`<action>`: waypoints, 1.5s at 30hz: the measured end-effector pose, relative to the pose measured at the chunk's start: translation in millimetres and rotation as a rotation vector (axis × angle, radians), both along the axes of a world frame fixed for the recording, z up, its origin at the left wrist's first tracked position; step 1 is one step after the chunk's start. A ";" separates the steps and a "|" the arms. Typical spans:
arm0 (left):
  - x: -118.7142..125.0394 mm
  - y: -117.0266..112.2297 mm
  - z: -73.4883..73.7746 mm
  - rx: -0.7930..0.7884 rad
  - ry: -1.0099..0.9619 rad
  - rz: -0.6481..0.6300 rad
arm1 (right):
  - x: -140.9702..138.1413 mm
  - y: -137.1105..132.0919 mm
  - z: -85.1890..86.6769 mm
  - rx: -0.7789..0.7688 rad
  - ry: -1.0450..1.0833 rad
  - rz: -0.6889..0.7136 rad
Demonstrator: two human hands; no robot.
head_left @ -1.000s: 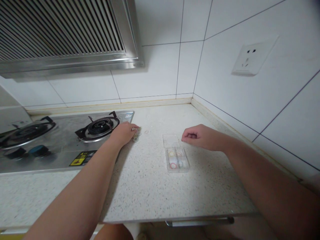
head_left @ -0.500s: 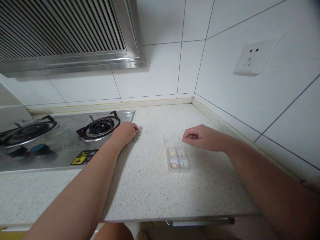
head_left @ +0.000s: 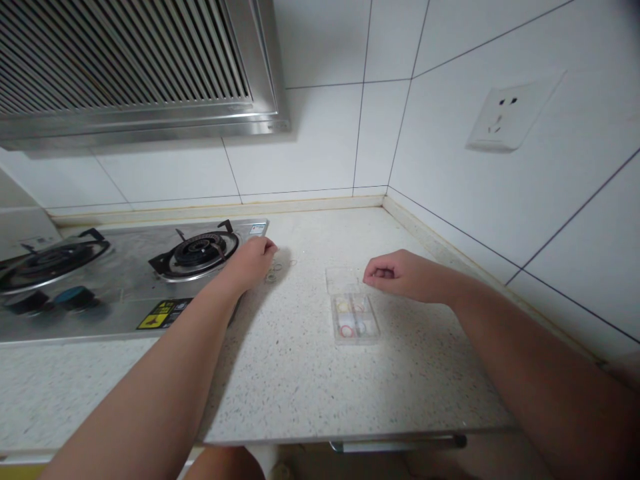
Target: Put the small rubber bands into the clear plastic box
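Observation:
A clear plastic compartment box [head_left: 356, 339] lies opened on the counter, its see-through lid [head_left: 341, 280] folded back behind it. Small thin rings, one of them a red ring [head_left: 347, 331], sit in its compartments. By the lid's right edge rests my right hand [head_left: 387, 273], fingers curled and pinched; whether they grip the lid or something tiny is hidden. Several small loose rings [head_left: 273, 272] lie beside the stove. Just behind them my left hand [head_left: 256, 257] is closed, thumb and fingertips together, and I cannot make out anything in it.
To the left a gas stove [head_left: 125, 300] with burners and knobs is set into the speckled counter [head_left: 300, 387]. A range hood [head_left: 150, 127] hangs above it. Tiled walls meet in the back corner, with a socket [head_left: 500, 120] on the right wall.
My left hand has lifted slightly away from the loose rings, towards the back, leaving them more visible. My right hand and the box have stayed in place.

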State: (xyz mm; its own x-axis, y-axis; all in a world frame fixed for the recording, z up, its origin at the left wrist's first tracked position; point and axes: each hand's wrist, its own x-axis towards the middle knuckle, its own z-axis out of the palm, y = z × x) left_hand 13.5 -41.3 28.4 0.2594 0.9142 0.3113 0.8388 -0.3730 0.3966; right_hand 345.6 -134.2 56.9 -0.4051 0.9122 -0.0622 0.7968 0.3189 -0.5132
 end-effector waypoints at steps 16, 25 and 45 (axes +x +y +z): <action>89.7 -80.2 7.0 -0.391 -0.611 -0.360 | -27.1 -0.1 -17.5 0.056 0.460 0.020; 102.5 -96.6 12.6 -0.439 -0.715 -0.398 | -34.3 -3.7 -14.1 0.138 0.553 -0.002; 101.7 -94.6 13.0 -0.478 -0.809 -0.382 | -33.6 -3.2 -15.5 0.137 0.565 0.016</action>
